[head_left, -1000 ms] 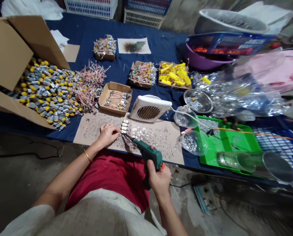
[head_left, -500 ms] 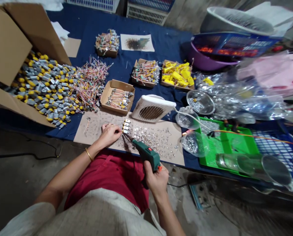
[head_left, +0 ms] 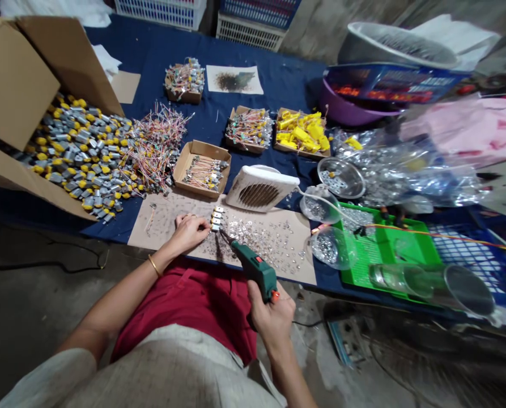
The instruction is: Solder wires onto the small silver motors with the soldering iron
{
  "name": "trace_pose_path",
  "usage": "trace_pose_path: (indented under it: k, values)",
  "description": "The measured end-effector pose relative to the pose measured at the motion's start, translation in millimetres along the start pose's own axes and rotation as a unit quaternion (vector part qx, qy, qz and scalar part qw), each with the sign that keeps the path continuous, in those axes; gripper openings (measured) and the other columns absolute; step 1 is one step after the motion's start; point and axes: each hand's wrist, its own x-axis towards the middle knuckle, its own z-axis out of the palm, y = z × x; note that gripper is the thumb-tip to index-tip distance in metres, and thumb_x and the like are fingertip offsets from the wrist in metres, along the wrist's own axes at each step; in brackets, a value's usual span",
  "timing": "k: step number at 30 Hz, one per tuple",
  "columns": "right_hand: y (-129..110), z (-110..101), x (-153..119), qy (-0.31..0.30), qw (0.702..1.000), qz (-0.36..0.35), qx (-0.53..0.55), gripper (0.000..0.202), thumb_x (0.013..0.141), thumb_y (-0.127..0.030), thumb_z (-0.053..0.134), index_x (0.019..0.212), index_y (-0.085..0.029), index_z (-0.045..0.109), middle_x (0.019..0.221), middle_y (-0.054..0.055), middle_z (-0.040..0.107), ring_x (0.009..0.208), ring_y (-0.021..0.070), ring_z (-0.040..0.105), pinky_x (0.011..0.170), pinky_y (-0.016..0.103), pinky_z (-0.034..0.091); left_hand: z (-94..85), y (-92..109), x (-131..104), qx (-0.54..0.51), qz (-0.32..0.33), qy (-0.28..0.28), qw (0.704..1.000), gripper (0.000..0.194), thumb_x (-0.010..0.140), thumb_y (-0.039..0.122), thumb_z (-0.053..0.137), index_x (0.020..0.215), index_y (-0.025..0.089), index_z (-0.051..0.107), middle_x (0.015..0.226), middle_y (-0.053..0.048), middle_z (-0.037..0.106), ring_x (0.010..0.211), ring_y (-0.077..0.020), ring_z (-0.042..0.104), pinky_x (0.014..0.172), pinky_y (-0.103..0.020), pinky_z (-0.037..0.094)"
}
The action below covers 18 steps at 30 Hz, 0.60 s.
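Observation:
A green tool (head_left: 256, 265) with a dark pointed tip is gripped in my right hand (head_left: 275, 314). Its tip is just right of a short column of small motors (head_left: 217, 219) with white and yellow ends. My left hand (head_left: 191, 231) rests on the cardboard sheet (head_left: 151, 238), fingers pinched at the lower left of that column; what they hold is too small to make out. Small metal pieces (head_left: 256, 238) lie scattered over the sheet to the right. Behind them a white-framed vent fan (head_left: 261, 188) leans back.
A large carton (head_left: 27, 85) spills motors (head_left: 83, 153) at the left. Small boxes hold wired parts (head_left: 204, 171) and yellow pieces (head_left: 303, 131). Bowls of metal bits (head_left: 327, 247) and a green tray (head_left: 363, 258) stand right, near plastic bags (head_left: 418, 170).
The tool's tip has drawn back slightly to the right from the nearest motor, with my right hand moving a little right and down. My left hand has stayed about where it was.

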Motion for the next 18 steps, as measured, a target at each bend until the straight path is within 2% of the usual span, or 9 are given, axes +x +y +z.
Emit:
trace_pose_path:
  k: [6, 11, 18]
  values:
    - [6.6, -6.1, -8.9, 0.022, 0.995, 0.092, 0.013, 0.034, 0.087, -0.047, 0.057, 0.081, -0.017, 0.073, 0.058, 0.005, 0.065, 0.061, 0.0222, 0.064, 0.055, 0.027, 0.047, 0.2, -0.9, 0.4, 0.004, 0.000, -0.002, 1.000, 0.014, 0.084, 0.027, 0.057, 0.082, 0.023, 0.070, 0.096, -0.002, 0.074, 0.103, -0.0226, 0.058, 0.098, -0.042, 0.026]
    - [8.6, -5.8, -9.3, 0.038, 0.993, 0.110, 0.021, 0.044, 0.088, -0.052, 0.054, 0.072, -0.015, 0.072, 0.049, 0.004, 0.058, 0.056, 0.0203, 0.060, 0.052, 0.025, 0.045, -0.4, -0.8, 0.5, 0.008, 0.001, 0.000, 1.000, 0.014, 0.083, 0.027, 0.057, 0.081, 0.022, 0.070, 0.095, -0.001, 0.073, 0.102, -0.0222, 0.059, 0.098, -0.042, 0.026]
    - [11.0, -5.3, -14.4, 0.042, 0.991, 0.120, 0.040, 0.048, 0.087, -0.056, 0.054, 0.070, -0.014, 0.071, 0.048, 0.003, 0.057, 0.054, 0.0187, 0.058, 0.053, 0.025, 0.044, 0.1, 0.0, 2.8, 0.015, -0.001, -0.002, 1.000, 0.014, 0.083, 0.026, 0.057, 0.081, 0.022, 0.071, 0.097, -0.002, 0.073, 0.103, -0.0231, 0.059, 0.100, -0.043, 0.028]
